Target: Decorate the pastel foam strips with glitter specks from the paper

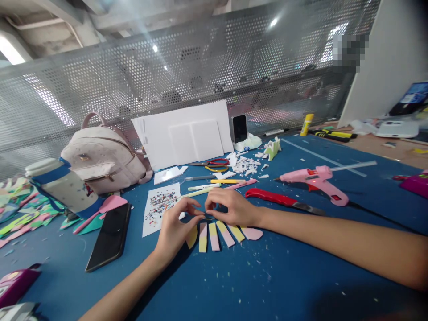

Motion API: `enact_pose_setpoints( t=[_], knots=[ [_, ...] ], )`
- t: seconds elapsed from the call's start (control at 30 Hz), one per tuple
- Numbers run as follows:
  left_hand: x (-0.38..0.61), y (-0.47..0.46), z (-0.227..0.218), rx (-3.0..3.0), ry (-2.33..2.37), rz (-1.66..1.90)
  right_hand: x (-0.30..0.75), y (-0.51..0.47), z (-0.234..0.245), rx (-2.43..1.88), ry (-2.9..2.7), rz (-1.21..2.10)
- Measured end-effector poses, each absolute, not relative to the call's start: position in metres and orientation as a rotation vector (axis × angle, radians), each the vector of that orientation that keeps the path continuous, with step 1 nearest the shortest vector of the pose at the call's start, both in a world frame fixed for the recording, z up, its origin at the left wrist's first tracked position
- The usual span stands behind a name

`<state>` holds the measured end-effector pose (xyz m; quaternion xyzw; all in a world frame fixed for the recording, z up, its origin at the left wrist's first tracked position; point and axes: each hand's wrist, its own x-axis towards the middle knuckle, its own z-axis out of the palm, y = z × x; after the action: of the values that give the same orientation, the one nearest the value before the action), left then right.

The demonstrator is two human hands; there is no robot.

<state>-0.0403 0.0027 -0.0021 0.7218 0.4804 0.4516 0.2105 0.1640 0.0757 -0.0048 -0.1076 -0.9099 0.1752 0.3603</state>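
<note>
left hand (177, 225) | right hand (234, 207) | both curled, cannot tell if grasping | strips (214, 237) nearside, long axes fanned toward hands

Craft strips (214, 238), bottom centre: pastel pink + pale yellow blocks, kinda candy-ish. Tabletop (284, 281): deep blue. Glue gun (317, 178), right: baby pink, red switch. Knife handle (270, 196), just right of centre: bright red. Insulated bottle (72, 191), left: off-white, blue bands. Backpack (96, 156), upper left: pale pink. Paper sheet (149, 226), centre left: white, multicolour speckles. Glue stick (306, 125), upper right: yellow.

no legible text, labels, brands or numbers
</note>
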Motion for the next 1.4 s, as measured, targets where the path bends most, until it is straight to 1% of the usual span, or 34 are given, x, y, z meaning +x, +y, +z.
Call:
enact_pose_setpoints(
  t=[1.4],
  knots=[
    [-0.0409,0.0013,0.0003,2.136,1.34,1.241,0.1638,0.076,-0.0052,-0.293,-2.346,0.444]
  ],
)
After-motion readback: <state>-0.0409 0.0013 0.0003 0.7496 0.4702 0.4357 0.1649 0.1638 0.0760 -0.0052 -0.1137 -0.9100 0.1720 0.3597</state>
